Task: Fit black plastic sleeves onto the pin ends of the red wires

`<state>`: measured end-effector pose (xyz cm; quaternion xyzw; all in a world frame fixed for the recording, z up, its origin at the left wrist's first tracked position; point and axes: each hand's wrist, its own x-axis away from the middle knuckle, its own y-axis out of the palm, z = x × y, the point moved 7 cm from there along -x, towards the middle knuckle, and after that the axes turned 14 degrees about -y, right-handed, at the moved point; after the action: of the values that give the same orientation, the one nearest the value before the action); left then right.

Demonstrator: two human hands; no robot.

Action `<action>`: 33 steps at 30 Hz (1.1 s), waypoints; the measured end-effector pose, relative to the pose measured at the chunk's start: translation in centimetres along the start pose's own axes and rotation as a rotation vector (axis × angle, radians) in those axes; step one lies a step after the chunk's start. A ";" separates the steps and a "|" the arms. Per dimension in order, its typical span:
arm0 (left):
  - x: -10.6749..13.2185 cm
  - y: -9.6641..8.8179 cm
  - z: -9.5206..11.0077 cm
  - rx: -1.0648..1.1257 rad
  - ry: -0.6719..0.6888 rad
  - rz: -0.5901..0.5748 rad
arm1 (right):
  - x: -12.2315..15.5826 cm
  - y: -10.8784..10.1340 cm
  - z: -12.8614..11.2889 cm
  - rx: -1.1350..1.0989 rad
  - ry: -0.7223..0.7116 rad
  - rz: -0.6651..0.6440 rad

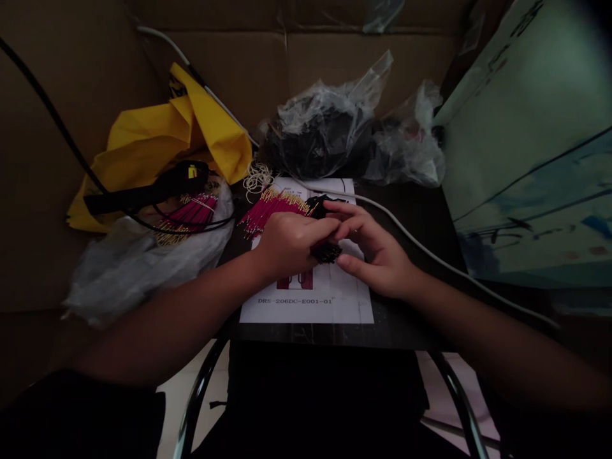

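My left hand (294,242) is closed around a bundle of thin black wires (327,253), whose ends stick out below the fingers. Beside it, my right hand (377,252) has its thumb and fingers apart, and its fingertips meet the left fingers near the bundle. Under both hands lies a printed white sheet (351,311) with a drawing and a part number. A fanned pile of magenta wires (268,211) with yellowish tips rests on the sheet's far left part. Some black pieces (319,204) lie just behind my hands.
Clear plastic bags with dark contents (315,137) stand at the back. A yellow bag (143,137), a black device (157,188) and more bundled magenta wires (198,213) on plastic are at left. A pale cable (415,233) crosses the dark table (406,322). Cardboard walls (229,70) enclose it.
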<state>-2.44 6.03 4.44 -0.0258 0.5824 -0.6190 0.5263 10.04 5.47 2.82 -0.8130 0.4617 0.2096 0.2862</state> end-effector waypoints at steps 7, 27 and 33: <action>-0.2 0.2 -0.3 0.293 -0.149 -0.083 | 0.0 -2.5 -1.3 0.551 -0.166 0.059; -0.1 1.4 -1.6 0.217 -0.455 -0.213 | 0.2 -2.7 -2.9 0.556 -0.249 0.154; 0.1 1.6 -1.4 0.138 -0.485 -0.253 | 0.4 -0.5 -4.4 0.632 -0.392 0.007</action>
<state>-2.41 7.29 2.75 -0.2096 0.3881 -0.6937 0.5694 11.03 2.53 6.07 -0.6276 0.4426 0.2095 0.6053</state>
